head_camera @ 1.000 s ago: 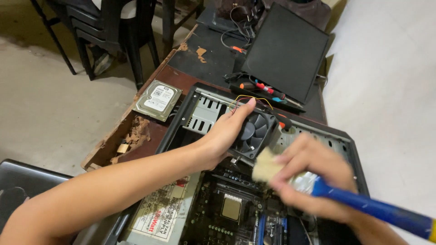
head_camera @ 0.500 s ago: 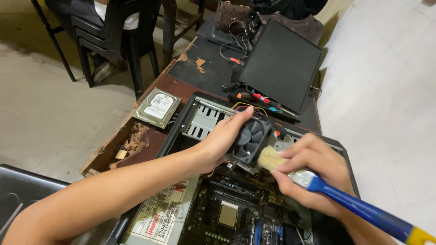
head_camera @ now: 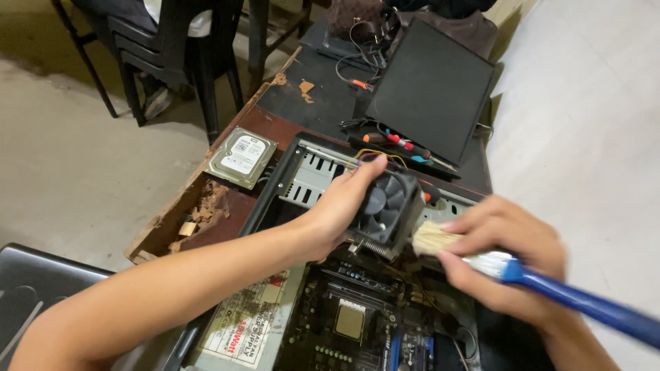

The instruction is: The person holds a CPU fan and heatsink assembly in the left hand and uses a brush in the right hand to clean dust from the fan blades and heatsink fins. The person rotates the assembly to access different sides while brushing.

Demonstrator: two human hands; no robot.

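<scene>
**Cooler fan lifted clear for brushing**

The left hand [head_camera: 337, 209] grips a black cooler fan [head_camera: 387, 209] by its left edge, fingers clamped over the top rim and thumb underneath, so that the fan tilts with its blades facing up and toward 3 o'clock. Held this way it hangs above the open computer case [head_camera: 275, 189] instead of sitting on the motherboard [head_camera: 350, 323], likely so that loosened dust falls away from the fins and the blades stay reachable from the side.

From 3 o'clock the right hand [head_camera: 505, 251] brings in a paintbrush [head_camera: 481, 257], fingers closed tight around the metal ferrule just behind the pale bristles, the blue handle running off toward 4 o'clock. Gripping that far forward probably gives finer control of the tip. The bristles touch or nearly touch the fan's lower right corner; motion blur makes it hard to say which.

At 10 o'clock from the fan, a bare hard drive [head_camera: 240, 156] lies on the worn wooden table [head_camera: 227, 213]. At 12 o'clock, screwdrivers [head_camera: 402, 142] rest beside a black side panel [head_camera: 432, 88].
</scene>
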